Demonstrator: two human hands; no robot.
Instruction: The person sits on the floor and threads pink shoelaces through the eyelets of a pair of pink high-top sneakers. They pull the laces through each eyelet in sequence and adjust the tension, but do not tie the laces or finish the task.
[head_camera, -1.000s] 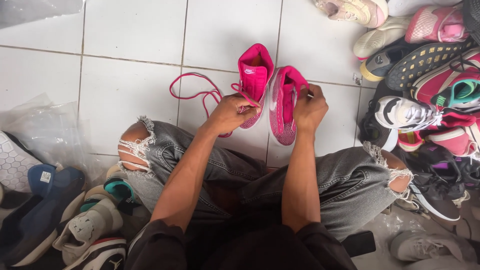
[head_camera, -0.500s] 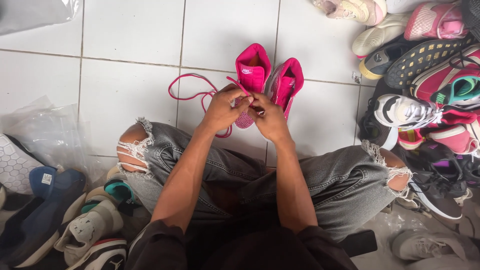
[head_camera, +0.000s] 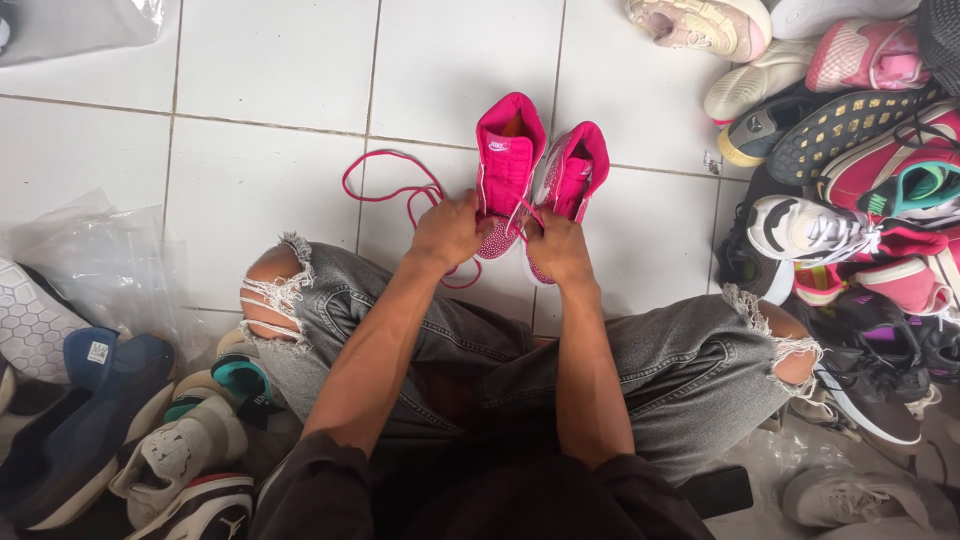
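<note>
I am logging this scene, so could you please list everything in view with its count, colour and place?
pink shoes: two, bright pink, side by side on the floor ahead of the knees.
pink lace: one, pink, looped on the tile left of the shoes, running to the left hand.
shoe pile: many, mixed pink, white, black and teal, at right.
left shoe heap: several, navy, white and black, lower left.
plastic bags: clear, at left.
floor tiles: white.
jeans: grey, ripped at both knees.
left hand: gripping the lace at the left shoe.
right hand: at the right shoe's toe.
</note>
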